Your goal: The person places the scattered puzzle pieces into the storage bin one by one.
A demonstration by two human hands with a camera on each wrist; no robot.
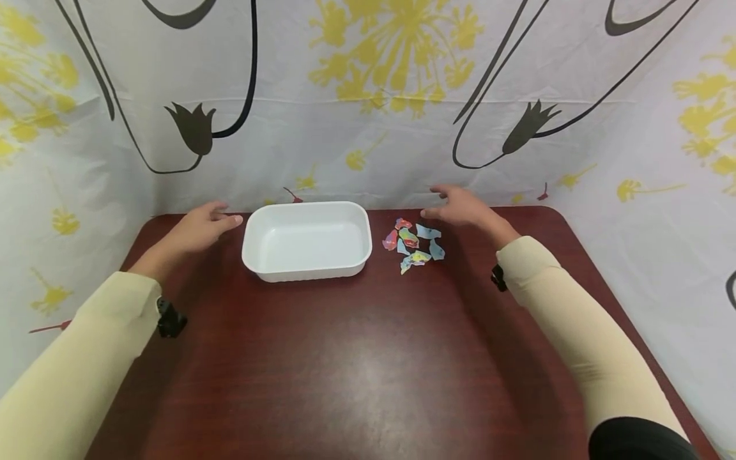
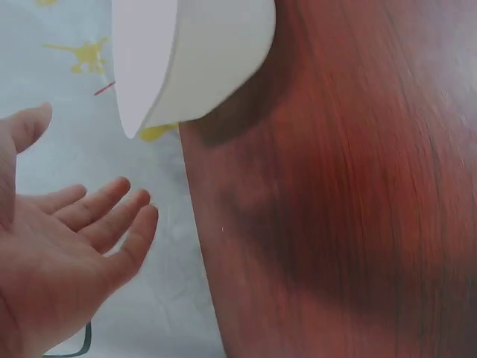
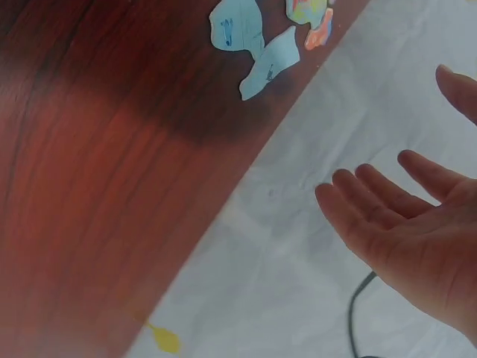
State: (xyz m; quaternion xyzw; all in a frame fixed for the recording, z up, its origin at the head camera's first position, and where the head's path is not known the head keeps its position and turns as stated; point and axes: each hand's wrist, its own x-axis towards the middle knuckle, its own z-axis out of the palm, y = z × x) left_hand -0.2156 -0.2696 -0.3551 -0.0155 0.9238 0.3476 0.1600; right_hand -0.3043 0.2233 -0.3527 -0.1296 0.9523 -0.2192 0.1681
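Note:
A white rectangular plastic basin (image 1: 307, 273) stands near the far edge of the dark red wooden table. My left hand (image 1: 204, 227) hovers just left of it, fingers relaxed and holding nothing; in the left wrist view the basin's end (image 2: 201, 60) shows beyond the spread fingers. To the right of the basin lies a loose cluster of small irregular paper pieces (image 1: 408, 237), some colourful, some pale blue. Above and behind them is my right hand (image 1: 460, 206), its fingers extended with nothing in them. Two pale blue pieces (image 3: 237, 26) lie near the table edge in the right wrist view.
A white cloth (image 1: 402, 160) with yellow flowers and dark stems hangs behind the table and along both sides. The table (image 1: 356, 370) stretches from the basin and paper pieces toward me. Both sleeves carry small black wrist devices.

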